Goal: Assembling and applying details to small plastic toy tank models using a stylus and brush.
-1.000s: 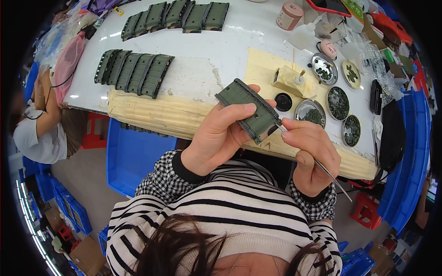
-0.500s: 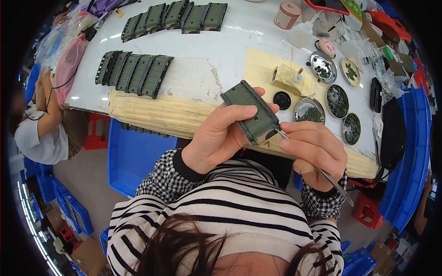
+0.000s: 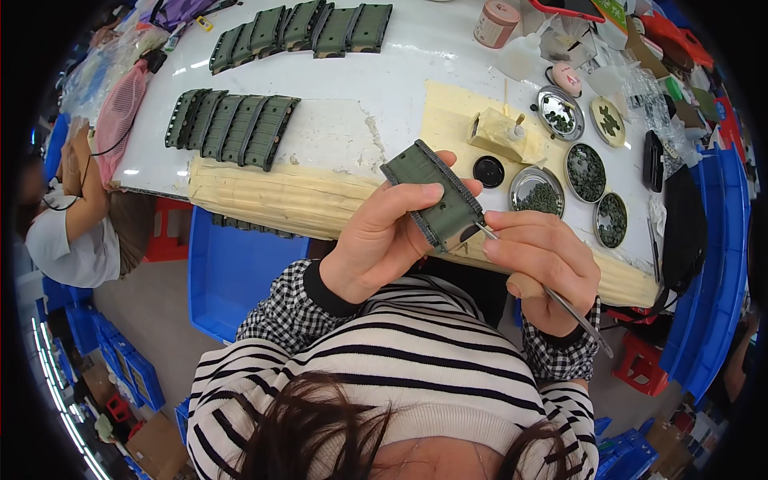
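Left hand (image 3: pixel 384 244): it pinches the olive green ribbed part (image 3: pixel 436 204) between thumb and fingers, above the lap, just in front of the counter (image 3: pixel 376 88) edge.
Right hand (image 3: pixel 544 264): closed around thin metal tweezers (image 3: pixel 560 300); the tip touches the part's lower end.
Change: the part now sits a little lower and more to the right than a second ago, and the tweezers tip meets it more closely.
Meaning: fine work on this end seems in progress.
At 1 o'clock: round metal dishes (image 3: pixel 588 172) with small green pieces.
At 11 o'clock: rows of similar green parts (image 3: pixel 232 128).

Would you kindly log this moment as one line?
left hand: holds green plastic part | right hand: holds thin metal tool, tip at part | above table
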`<state>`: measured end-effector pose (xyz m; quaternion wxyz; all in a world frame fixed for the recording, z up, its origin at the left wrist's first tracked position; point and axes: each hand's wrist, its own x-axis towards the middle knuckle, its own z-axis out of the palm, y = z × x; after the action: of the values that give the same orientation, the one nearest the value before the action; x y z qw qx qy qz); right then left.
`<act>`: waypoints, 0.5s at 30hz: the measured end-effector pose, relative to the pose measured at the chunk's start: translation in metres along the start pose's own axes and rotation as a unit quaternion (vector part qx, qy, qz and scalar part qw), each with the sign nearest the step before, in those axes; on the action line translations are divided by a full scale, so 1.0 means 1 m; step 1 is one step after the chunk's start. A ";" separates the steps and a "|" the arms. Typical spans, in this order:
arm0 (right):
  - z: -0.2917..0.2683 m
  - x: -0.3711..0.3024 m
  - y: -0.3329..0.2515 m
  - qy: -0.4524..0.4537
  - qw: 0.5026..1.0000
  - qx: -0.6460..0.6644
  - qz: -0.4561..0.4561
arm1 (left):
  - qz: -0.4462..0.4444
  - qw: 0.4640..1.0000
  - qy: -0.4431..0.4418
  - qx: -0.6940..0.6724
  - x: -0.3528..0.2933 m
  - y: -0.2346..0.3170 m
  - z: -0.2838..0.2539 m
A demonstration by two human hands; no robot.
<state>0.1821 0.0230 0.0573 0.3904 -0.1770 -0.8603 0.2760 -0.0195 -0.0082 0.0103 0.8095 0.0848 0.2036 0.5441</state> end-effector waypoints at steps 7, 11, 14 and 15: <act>0.000 -0.002 0.003 0.003 1.000 -0.008 0.008 | -0.002 0.999 0.016 0.031 0.002 0.003 0.004; 0.001 -0.007 0.002 0.154 0.985 0.072 0.036 | 0.008 0.999 -0.033 0.016 0.010 0.015 0.008; 0.004 -0.012 0.002 0.259 0.954 0.141 0.047 | 0.049 0.994 -0.074 -0.064 0.014 0.025 0.006; 0.004 -0.016 0.005 0.253 0.960 0.104 0.052 | 0.061 0.989 -0.087 -0.103 0.017 0.025 0.002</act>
<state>0.1893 0.0176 0.0426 0.5964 -0.2441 -0.6895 0.3305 -0.0342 0.0173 0.0170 0.7939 0.0604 0.0700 0.6010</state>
